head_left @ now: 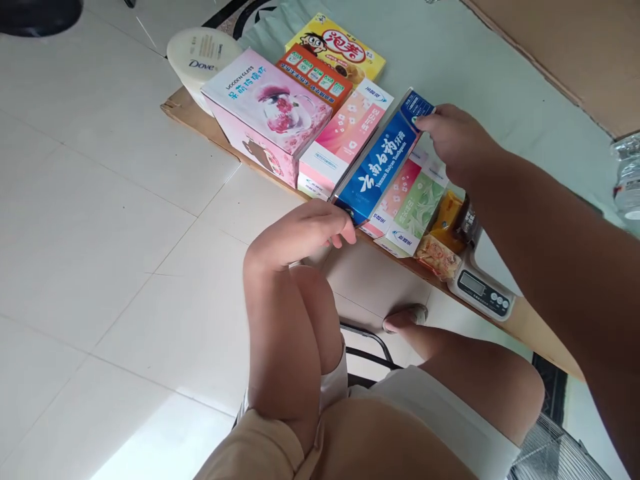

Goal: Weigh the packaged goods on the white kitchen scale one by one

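Observation:
A blue toothpaste box point(383, 160) lies slanted between my two hands, among other cartons at the table's near edge. My left hand point(320, 227) grips its near end, fingers curled under the edge. At the far end, my right hand point(453, 137) pinches the box with the thumb on top. Left of it is a pink-and-white toothpaste box point(345, 137). Close on its right are another pink box point(400, 190) and a green-and-white box point(423, 207). My fingertips are partly hidden behind the blue box.
A pink glass-cup box point(270, 100), a Dove bottle point(203, 57), an orange box point(317, 77) and a yellow snack box point(345, 47) stand to the left. Wrapped snacks point(440, 250) and a kitchen scale point(483, 293) are at the right. A cardboard box point(565, 53) stands behind.

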The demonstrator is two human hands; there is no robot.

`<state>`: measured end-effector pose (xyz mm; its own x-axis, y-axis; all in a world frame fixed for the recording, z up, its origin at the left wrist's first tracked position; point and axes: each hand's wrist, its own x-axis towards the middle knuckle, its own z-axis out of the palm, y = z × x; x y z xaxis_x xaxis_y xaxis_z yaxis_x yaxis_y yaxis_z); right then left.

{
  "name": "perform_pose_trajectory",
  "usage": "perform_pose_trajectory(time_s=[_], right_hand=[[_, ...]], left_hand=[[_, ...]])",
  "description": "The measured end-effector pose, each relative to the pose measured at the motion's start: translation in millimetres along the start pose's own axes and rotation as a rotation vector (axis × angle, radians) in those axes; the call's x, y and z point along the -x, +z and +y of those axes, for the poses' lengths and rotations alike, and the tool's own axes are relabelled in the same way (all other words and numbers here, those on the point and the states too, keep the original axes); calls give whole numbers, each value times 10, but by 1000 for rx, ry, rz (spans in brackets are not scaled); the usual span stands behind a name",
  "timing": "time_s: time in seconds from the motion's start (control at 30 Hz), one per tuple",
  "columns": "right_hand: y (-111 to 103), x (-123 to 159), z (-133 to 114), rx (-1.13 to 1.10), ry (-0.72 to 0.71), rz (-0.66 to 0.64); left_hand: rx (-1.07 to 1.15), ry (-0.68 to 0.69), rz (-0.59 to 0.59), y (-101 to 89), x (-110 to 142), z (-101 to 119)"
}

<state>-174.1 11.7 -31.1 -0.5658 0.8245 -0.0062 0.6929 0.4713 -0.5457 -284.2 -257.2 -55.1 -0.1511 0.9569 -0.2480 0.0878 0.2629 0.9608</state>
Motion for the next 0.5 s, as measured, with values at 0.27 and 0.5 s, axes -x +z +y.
perform_pose_trajectory(time_s=[0.27,0.5], right_hand=[[23,202,-132,-377,205,-92],[-171,110,-7,-280,148,48]], left_hand=[[-47,-96,-19,-68,-56,44],[-73,-1,-127,-200,-2,80]])
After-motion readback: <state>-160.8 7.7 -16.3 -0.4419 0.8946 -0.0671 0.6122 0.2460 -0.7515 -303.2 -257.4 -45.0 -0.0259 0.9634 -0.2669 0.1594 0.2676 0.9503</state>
